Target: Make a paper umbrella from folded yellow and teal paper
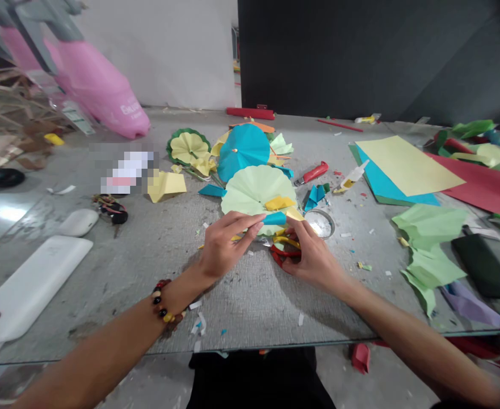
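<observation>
My left hand [228, 241] is closed, with a small folded piece of blue paper [274, 218] pinched between thumb and forefinger. My right hand [315, 250] grips scissors [286, 247] with red and yellow handles, and its forefinger touches the right end of the blue paper. The blades are mostly hidden under my hands. Just beyond my fingers lies a pale green pleated paper disc [253, 187] with a small yellow paper piece [280, 203] on it. A blue paper disc [245, 150] with a stick tip through it lies behind.
Right of my hands are a roll of tape [320, 224], a glue bottle [352, 177] and a red-handled cutter [313, 172]. Coloured sheets [407, 165] lie further right, near crumpled green paper [431, 233]. A white power bank [34, 289] and a pink spray bottle [99, 85] stand to the left.
</observation>
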The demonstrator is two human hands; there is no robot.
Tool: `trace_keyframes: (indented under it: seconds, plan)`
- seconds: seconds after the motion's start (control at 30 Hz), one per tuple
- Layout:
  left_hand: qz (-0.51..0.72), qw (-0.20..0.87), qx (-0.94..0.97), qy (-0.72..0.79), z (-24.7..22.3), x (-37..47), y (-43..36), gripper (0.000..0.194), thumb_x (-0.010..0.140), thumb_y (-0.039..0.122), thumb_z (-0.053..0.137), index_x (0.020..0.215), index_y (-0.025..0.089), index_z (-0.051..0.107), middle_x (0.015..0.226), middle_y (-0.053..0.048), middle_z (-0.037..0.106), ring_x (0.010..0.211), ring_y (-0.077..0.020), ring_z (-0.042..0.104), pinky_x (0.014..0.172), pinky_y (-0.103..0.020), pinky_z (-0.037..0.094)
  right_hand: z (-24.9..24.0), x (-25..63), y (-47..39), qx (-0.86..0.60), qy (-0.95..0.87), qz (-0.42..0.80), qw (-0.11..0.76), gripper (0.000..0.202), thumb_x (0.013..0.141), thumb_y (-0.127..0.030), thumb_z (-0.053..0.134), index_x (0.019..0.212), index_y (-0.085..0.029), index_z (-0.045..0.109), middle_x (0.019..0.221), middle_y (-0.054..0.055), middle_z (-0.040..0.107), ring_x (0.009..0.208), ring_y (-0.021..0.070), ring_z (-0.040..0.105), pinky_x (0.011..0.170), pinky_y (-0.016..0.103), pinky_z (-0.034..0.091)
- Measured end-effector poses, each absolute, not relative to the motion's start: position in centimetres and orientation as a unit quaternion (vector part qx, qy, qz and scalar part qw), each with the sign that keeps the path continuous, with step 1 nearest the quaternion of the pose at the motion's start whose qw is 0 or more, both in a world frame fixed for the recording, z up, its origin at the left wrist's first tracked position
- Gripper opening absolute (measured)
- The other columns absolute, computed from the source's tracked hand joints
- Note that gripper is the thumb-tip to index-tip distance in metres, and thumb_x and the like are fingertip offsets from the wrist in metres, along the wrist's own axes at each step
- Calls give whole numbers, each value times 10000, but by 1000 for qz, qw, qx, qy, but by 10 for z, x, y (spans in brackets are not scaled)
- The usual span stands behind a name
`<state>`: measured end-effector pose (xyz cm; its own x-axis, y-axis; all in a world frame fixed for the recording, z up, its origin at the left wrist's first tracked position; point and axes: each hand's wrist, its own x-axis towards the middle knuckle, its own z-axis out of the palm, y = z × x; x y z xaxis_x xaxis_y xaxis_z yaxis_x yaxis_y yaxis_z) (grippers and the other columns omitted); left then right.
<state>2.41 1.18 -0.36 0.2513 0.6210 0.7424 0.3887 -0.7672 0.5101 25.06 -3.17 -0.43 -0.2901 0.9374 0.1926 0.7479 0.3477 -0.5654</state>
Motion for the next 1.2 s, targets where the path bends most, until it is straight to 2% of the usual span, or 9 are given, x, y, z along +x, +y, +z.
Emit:
trace_keyframes:
  seconds: [0.23, 0.33, 0.47, 0.6, 0.73, 0.83, 1.0, 1.07, 1.2]
  plan:
    - [551, 70, 771, 311, -2, 23, 9, 277, 944, 113, 682, 1184, 238, 744, 1054, -32, 765, 956, -124, 730, 877, -259, 623, -1, 252, -33, -512, -792, 199, 268, 638, 654, -72, 625, 1251, -296, 605, 1148, 65, 578, 981, 222, 650, 841, 372, 598]
    - [565, 47, 760, 318, -2, 24, 8, 290, 934, 116, 700, 1195, 239, 734, 1045, -24, 768, 936, -122, 735, 862, -251, 630, -1, 250, -35, -507, -789, 191, 289, 592, 650, -34, 611, 1183, -291, 640, 1116, 57, 589, 956, 211, 650, 827, 363, 607]
    - [597, 21, 730, 332, 1, 25, 5, 285, 919, 120, 719, 1175, 243, 734, 1044, -21, 769, 934, -137, 739, 854, -272, 640, -5, 248, -35, -502, -770, 178, 350, 550, 667, -20, 610, 1141, -296, 654, 1186, 64, 577, 1009, 214, 664, 811, 357, 634]
    - [616, -3, 722, 315, 4, 26, 0, 322, 872, 82, 756, 1150, 242, 730, 1036, -11, 765, 924, -135, 743, 839, -270, 652, -7, 251, -31, -522, -742, 153, 393, 513, 702, -28, 639, 1134, -303, 674, 1194, 65, 600, 1130, 251, 647, 909, 433, 632]
    - [628, -15, 714, 309, 5, 27, -4, 310, 855, 94, 777, 1115, 256, 733, 1031, -4, 764, 900, -134, 749, 797, -267, 665, -3, 255, -28, -536, -706, 194, 420, 527, 719, -38, 661, 1174, -302, 662, 1182, 53, 633, 1064, 236, 672, 905, 450, 631]
    - [624, -4, 720, 302, 5, 28, -4, 290, 860, 103, 777, 1104, 251, 731, 1067, -9, 777, 930, -144, 762, 828, -289, 674, 0, 255, -30, -540, -679, 215, 448, 576, 739, -56, 672, 1258, -301, 636, 1245, 67, 615, 1054, 234, 676, 899, 454, 635]
    - [622, 26, 729, 285, 5, 28, -4, 296, 851, 91, 788, 1106, 227, 724, 1056, -17, 800, 944, -148, 782, 858, -292, 680, -3, 252, -33, -529, -650, 172, 517, 583, 783, -122, 713, 1316, -341, 620, 1230, 74, 568, 1099, 251, 634, 942, 484, 622]
    - [615, 35, 737, 278, 5, 27, -4, 267, 867, 117, 782, 1103, 227, 723, 1045, -16, 805, 924, -145, 787, 834, -280, 683, -5, 252, -33, -520, -637, 161, 546, 596, 784, -165, 744, 1337, -344, 612, 1173, 66, 554, 1039, 233, 625, 926, 460, 624]
    - [597, 54, 760, 253, 5, 26, -5, 233, 867, 127, 785, 1071, 219, 721, 1016, -26, 808, 901, -144, 783, 803, -278, 674, -7, 253, -31, -521, -611, 181, 568, 542, 798, -214, 766, 1311, -339, 641, 1066, 37, 519, 895, 178, 606, 792, 358, 622]
